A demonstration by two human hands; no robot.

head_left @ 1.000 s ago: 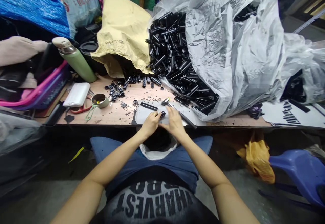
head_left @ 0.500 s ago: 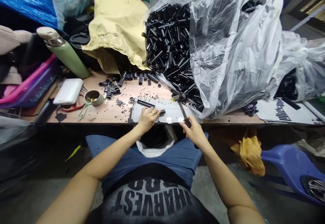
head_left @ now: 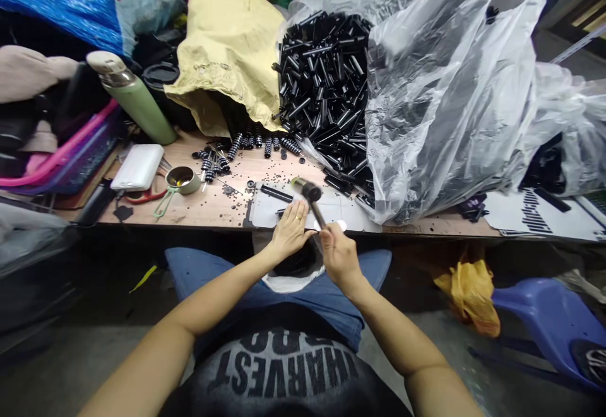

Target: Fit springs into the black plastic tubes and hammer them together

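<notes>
My right hand [head_left: 339, 254] grips the handle of a small hammer [head_left: 308, 195], whose head is raised over the grey work mat [head_left: 265, 212] at the table's front edge. My left hand [head_left: 291, 231] rests on the mat and holds down a short black tube that is mostly hidden under the fingers. Another black tube [head_left: 276, 193] lies loose on the mat just beyond. Two small white discs [head_left: 341, 224] sit on the mat next to my right hand.
A clear plastic bag [head_left: 426, 89] spills a big pile of black tubes [head_left: 326, 89] onto the table. A yellow sack [head_left: 227, 51] and black ribbed springs [head_left: 265, 146] lie behind. At left stand a green flask [head_left: 132, 98], a white box [head_left: 137, 168], a small cup [head_left: 182, 180]. A white bag [head_left: 288, 278] sits on my lap.
My right hand picked up the hammer from the mat's right side and swung it left, its head now raised above the part held by my left hand.
</notes>
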